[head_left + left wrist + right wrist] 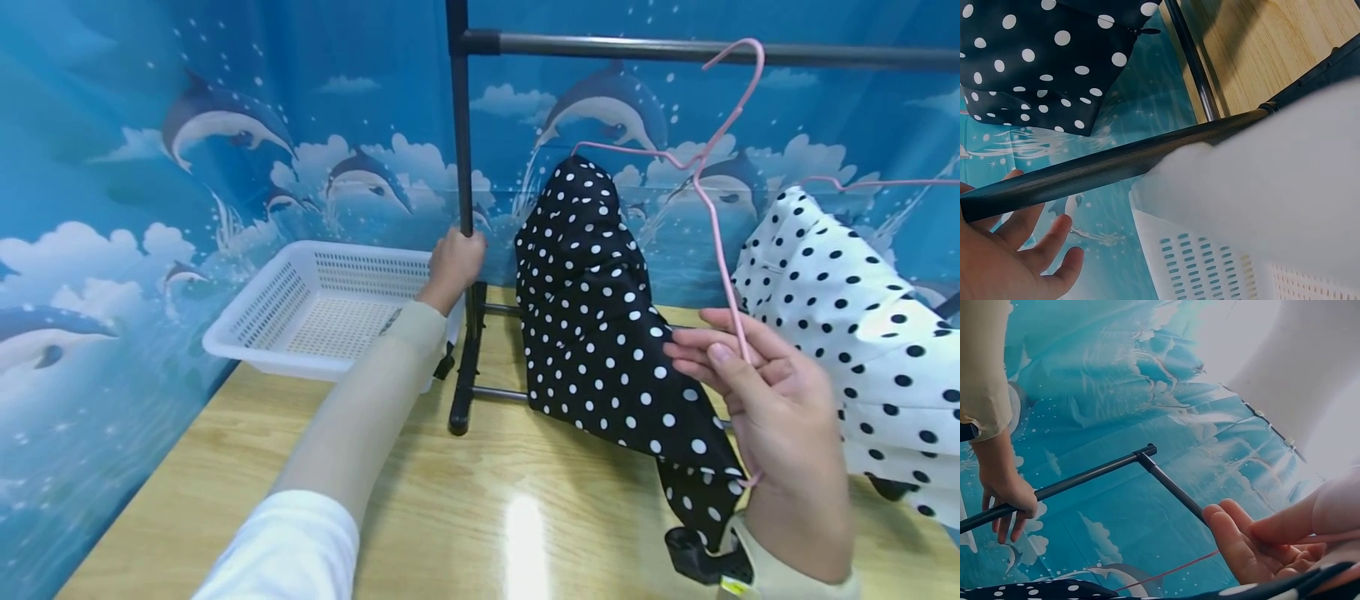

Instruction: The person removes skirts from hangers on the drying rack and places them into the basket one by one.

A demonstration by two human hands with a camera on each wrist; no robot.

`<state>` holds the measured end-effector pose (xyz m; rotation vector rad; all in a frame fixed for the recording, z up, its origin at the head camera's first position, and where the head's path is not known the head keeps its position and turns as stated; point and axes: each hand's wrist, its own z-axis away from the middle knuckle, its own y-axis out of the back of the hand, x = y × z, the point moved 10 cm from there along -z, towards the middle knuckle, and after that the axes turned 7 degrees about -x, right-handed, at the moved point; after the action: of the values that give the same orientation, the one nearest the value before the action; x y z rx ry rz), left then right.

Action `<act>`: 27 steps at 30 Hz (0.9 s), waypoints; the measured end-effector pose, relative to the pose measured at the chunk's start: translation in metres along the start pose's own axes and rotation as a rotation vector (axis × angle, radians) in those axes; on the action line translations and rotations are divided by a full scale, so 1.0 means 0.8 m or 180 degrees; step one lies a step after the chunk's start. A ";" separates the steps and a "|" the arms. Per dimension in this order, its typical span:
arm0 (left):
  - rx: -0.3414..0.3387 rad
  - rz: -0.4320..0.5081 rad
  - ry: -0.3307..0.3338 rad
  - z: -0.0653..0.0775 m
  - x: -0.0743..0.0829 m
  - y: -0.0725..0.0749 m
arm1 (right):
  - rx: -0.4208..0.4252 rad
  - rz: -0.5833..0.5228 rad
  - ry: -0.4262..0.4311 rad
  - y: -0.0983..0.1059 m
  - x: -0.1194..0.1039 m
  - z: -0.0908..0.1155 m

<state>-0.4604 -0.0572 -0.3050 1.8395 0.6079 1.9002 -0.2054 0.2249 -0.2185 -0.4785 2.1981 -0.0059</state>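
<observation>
My left hand (456,265) holds the black upright post (462,142) of a clothes rack, its fingers loosely round it, as the left wrist view shows. With thumb and fingers, my right hand (780,400) pinches one arm of a pink wire hanger (720,242). The hanger is tilted, and its hook overlaps the rack's top bar (600,46) in the head view. A black garment with white dots (592,300) drapes from the hanger, its lower end by my right wrist.
A white garment with black dots (847,308) hangs from another pink hanger (877,182) at the right. Behind my left arm stands a white perforated basket (258,350) on the wooden table (427,517). A blue dolphin-print curtain (360,75) surrounds the rack.
</observation>
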 end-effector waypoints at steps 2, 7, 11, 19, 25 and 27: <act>-0.0003 -0.0016 0.0002 0.001 0.000 0.000 | 0.0013 -0.0062 0.0002 0.001 0.001 0.000; 0.0022 -0.0192 -0.0081 0.002 0.005 0.003 | 0.0069 -0.0214 0.0003 0.005 0.001 0.000; 0.0090 -0.0332 -0.0135 0.006 0.008 0.009 | 0.0110 -0.0108 -0.0048 0.008 0.000 0.003; 0.0393 -0.0218 -0.0170 0.022 0.012 0.023 | 0.0038 -0.0065 -0.0055 0.009 -0.003 0.004; 0.0501 -0.0116 -0.0243 0.027 0.013 0.031 | 0.0001 -0.0101 -0.0074 0.008 -0.002 0.004; 0.0507 -0.0147 -0.0292 0.028 0.014 0.032 | -0.0023 -0.0104 -0.0066 0.007 -0.002 0.004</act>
<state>-0.4386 -0.0712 -0.2807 1.9806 0.7834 1.7718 -0.2041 0.2311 -0.2201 -0.5163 2.1705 -0.0105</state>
